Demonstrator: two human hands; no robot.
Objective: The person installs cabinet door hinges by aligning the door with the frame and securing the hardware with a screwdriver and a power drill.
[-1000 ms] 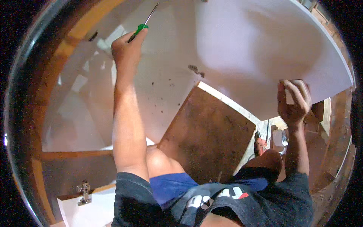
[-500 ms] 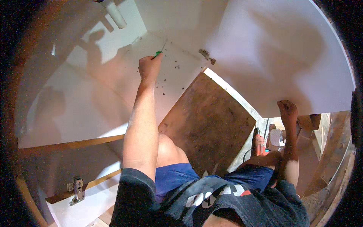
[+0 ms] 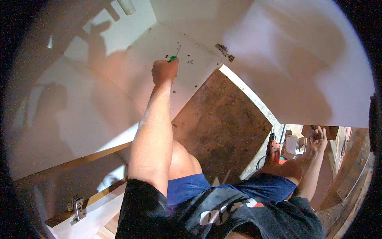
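Holding the screwdriver (image 3: 174, 57) over the white panel (image 3: 183, 81) in a closed left hand (image 3: 164, 71), with right hand (image 3: 318, 139) loosely open, seemingly empty. Likely light, stiff; best gripped by the handle (image 3: 172, 59).

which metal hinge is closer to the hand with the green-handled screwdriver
The upper metal hinge, by the large flat white panel, is closer to the left hand. The other silvery metal hinge sits far lower left, on a narrow white board.
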